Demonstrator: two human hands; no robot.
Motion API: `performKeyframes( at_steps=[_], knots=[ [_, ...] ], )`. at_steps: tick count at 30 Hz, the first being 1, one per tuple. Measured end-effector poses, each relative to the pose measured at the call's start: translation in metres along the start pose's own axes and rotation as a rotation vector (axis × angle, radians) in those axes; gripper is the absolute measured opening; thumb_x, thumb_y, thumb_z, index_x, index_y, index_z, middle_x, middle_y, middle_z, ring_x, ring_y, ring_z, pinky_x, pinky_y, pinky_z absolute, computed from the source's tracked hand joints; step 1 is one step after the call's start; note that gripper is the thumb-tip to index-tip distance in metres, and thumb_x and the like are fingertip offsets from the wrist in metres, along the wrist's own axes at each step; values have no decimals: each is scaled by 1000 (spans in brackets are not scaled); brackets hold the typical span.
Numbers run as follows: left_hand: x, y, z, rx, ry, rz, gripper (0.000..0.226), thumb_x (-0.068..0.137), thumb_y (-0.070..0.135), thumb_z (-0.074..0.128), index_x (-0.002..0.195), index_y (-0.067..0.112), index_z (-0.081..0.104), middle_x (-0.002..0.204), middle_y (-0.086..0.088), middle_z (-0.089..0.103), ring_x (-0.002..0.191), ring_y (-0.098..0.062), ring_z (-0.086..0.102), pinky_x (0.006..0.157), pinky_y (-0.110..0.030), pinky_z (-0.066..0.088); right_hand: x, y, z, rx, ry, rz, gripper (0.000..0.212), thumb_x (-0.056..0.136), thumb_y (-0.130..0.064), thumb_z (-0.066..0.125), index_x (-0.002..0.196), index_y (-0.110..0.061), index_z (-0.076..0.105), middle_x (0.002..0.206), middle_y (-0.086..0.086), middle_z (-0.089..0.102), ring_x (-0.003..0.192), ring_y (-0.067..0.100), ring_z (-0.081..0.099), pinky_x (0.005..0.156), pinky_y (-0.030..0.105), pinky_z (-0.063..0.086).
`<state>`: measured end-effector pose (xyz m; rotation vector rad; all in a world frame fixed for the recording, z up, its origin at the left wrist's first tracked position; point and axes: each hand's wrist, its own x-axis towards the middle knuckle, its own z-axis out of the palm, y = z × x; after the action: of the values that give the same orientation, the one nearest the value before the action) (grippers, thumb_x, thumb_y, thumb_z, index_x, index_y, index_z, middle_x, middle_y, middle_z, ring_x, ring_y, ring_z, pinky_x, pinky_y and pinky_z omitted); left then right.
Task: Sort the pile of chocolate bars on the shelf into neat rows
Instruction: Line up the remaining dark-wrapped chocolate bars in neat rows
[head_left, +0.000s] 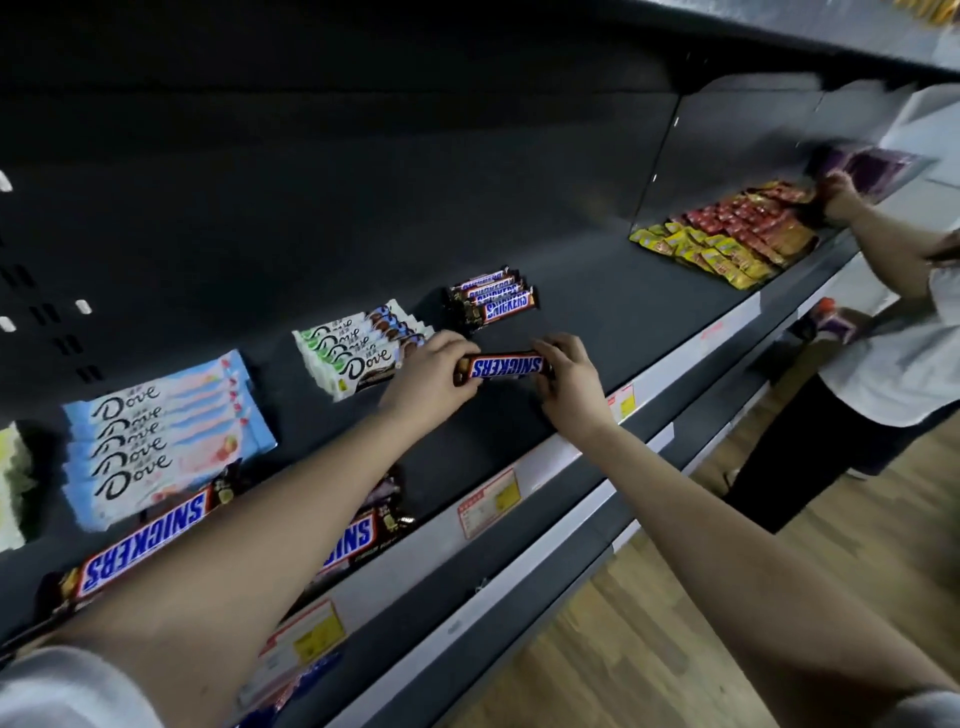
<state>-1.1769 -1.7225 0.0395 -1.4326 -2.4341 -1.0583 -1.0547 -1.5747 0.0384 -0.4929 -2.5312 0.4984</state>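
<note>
Left hand (431, 379) pinches one end of a Snickers bar (506, 366), its long axis running along the shelf (498, 421) front. The Snickers row (493, 299) lies just behind, similarly oriented, about equally near both hands. At the bar's other end, right hand (569, 384) pinches.

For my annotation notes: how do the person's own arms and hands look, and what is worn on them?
The left hand and right hand are bare: no gloves, and no ring, watch or bracelet shows. Both forearms are uncovered. Only the left sleeve and right sleeve, short and pale grey-white, show at the lower corners.
</note>
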Motion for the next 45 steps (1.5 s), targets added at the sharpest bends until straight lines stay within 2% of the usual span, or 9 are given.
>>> performKeyframes(
  at_steps=[4, 8, 13, 16, 20, 25, 31, 40, 45],
  knots=[
    [18, 4, 16, 41, -56, -41, 40, 87, 16, 59, 126, 11, 54, 125, -3, 52, 111, -17, 52, 95, -23, 38, 26, 26, -4, -15, -38, 33, 41, 84, -3, 62, 124, -1, 54, 124, 18, 48, 109, 31, 53, 87, 10, 29],
    [34, 3, 35, 79, -64, -101, 48, 88, 14, 54, 135, 15, 44, 130, -5, 52, 115, -21, 53, 98, -32, 42, 54, 52, -3, -38, -122, 33, 38, 79, -9, 69, 115, 0, 59, 115, 17, 52, 102, 31, 55, 86, 23, 37],
    [61, 6, 56, 151, 18, -189, 48, 86, 14, 55, 132, 18, 44, 124, -5, 58, 109, -26, 56, 87, -39, 48, 92, 83, -2, -2, -204, -65, 35, 80, -16, 70, 114, -12, 64, 110, 9, 54, 102, 24, 54, 87, 22, 37],
    [74, 14, 72, 191, 68, -227, 44, 84, 11, 56, 127, 15, 50, 121, -6, 58, 110, -28, 53, 89, -40, 47, 118, 99, -2, 34, -270, -106, 34, 84, -14, 65, 117, -14, 62, 119, 7, 51, 109, 21, 51, 86, 13, 29],
    [83, 16, 84, 159, 187, -335, 43, 82, 8, 59, 125, 9, 52, 125, -7, 46, 110, -22, 53, 99, -31, 42, 140, 110, 8, 85, -312, -164, 36, 86, -8, 59, 122, -11, 58, 127, 6, 46, 114, 18, 50, 90, 6, 22],
    [85, 14, 84, 154, 281, -472, 46, 81, 9, 62, 126, 9, 51, 125, -7, 41, 114, -17, 48, 102, -14, 28, 150, 113, 22, 156, -318, -289, 37, 85, -7, 59, 122, -8, 56, 126, 4, 44, 112, 15, 51, 95, 10, 30],
    [82, 9, 89, 191, 354, -466, 38, 81, 19, 70, 117, 15, 62, 117, -3, 45, 111, -16, 48, 102, -20, 31, 149, 120, 34, 259, -244, -288, 41, 82, -4, 58, 123, -9, 55, 129, 2, 41, 115, 15, 48, 94, 13, 34],
    [81, 11, 90, 202, 323, -467, 39, 83, 28, 67, 121, 21, 60, 120, 4, 40, 102, -1, 47, 98, -13, 33, 157, 129, 39, 330, -245, -238, 38, 84, -1, 60, 121, -7, 56, 131, 3, 43, 109, 5, 47, 83, -11, 20],
    [84, 11, 90, 189, 348, -471, 42, 83, 15, 65, 124, 16, 53, 124, 2, 41, 107, -5, 50, 95, -13, 35, 158, 130, 39, 330, -264, -217, 40, 87, -2, 59, 127, -7, 53, 134, 3, 41, 118, 11, 47, 94, 1, 22]
  ],
)
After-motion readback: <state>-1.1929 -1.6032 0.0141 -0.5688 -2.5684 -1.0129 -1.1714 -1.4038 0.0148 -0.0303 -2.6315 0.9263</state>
